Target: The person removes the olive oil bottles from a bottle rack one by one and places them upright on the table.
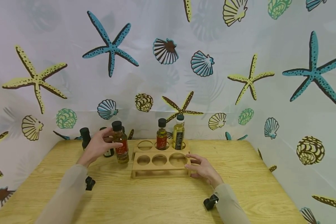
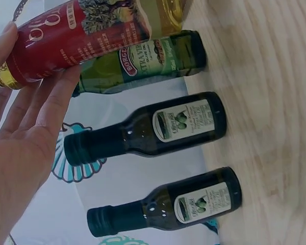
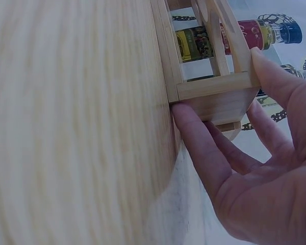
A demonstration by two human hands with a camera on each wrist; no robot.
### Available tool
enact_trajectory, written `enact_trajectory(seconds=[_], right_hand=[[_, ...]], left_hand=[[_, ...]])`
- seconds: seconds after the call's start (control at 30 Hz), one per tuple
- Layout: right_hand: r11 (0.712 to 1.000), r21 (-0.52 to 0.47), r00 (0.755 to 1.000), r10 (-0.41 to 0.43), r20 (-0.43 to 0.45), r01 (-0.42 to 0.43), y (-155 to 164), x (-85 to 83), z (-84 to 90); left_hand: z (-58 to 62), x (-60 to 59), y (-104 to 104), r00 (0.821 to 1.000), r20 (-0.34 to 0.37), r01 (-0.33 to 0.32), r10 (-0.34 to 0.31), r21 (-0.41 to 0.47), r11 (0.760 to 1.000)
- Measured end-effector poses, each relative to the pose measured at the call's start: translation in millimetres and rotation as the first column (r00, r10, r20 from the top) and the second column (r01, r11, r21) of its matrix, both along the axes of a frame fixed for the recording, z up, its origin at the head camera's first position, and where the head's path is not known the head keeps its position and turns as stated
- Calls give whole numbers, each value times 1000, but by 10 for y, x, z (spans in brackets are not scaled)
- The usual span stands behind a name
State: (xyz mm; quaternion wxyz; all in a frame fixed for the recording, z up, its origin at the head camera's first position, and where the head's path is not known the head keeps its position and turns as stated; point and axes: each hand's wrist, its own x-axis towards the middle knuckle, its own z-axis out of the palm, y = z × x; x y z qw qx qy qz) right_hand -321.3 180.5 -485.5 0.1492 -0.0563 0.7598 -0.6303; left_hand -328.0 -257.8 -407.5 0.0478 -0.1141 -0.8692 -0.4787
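My left hand grips a red-labelled olive oil bottle upright, left of the wooden rack. In the left wrist view, the thumb lies on one side of this bottle and the fingers on the other. Whether its base touches the table is hard to tell. On the right, my right hand holds the rack's end, thumb at the upper edge and fingers along the side panel. Another red-labelled bottle and a yellow oil bottle stand in the rack's back row.
Behind the left hand stand a green oil bottle and two dark bottles, one nearer the green one and one farther off. The rack's front row has round holes. A shell-patterned curtain hangs behind the wooden table.
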Motion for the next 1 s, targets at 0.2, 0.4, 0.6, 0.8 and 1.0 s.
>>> enact_trajectory(seconds=[0.2, 0.4, 0.6, 0.8, 1.0], right_hand=[[1000, -1, 1000, 11, -10, -11, 19, -5, -19], [1000, -8, 1000, 9, -7, -9, 13, -15, -11], [1000, -7, 1000, 5, 2, -5, -9, -14, -9], [1000, -10, 1000, -4, 2, 4, -10, -9, -3], [1000, -14, 1000, -3, 0, 3, -10, -9, -13]], left_hand=[[-80, 11, -72, 1000, 4, 23, -23, 1, 1000], [-142, -10, -79, 999, 15, 41, -41, 1, 999], [-193, 21, -107, 999, 14, 33, -33, -2, 999], [-237, 30, -131, 999, 17, 30, -30, -9, 999], [-254, 38, -135, 998, 49, 28, -27, -10, 1000]])
